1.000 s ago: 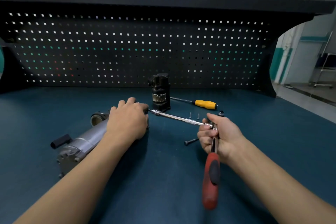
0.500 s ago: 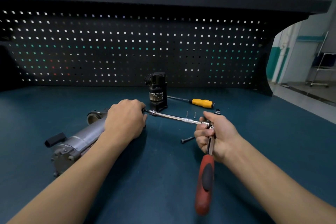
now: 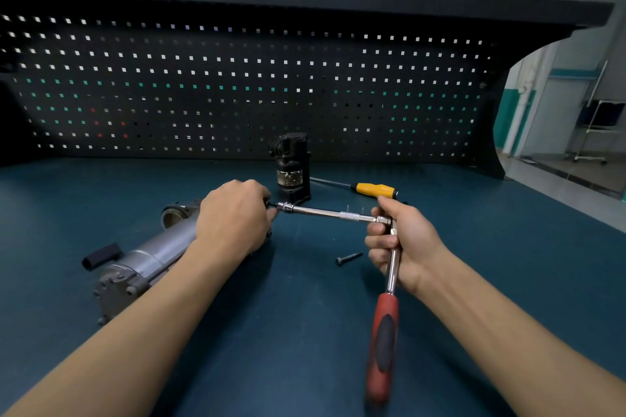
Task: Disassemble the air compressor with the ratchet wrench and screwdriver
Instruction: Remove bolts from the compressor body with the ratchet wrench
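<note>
The grey air compressor [image 3: 149,261] lies on its side on the blue bench, left of centre. My left hand [image 3: 233,217] grips its upper end and hides the spot where the socket meets it. My right hand [image 3: 399,240] grips the head end of the ratchet wrench [image 3: 384,332], whose red and black handle points toward me. A chrome extension bar [image 3: 325,213] runs from the wrench head left to the compressor. The yellow-handled screwdriver [image 3: 372,189] lies behind my right hand.
A black cylindrical part [image 3: 292,167] stands upright behind the extension bar. One loose bolt [image 3: 348,258] lies between my hands, and two small screws [image 3: 355,208] stand near the bar. A dark pegboard [image 3: 237,88] closes the back of the bench.
The wrench handle has swung left and toward me, from slanting to nearly straight down in view. My right hand turned with it. My left hand stays on the compressor.
</note>
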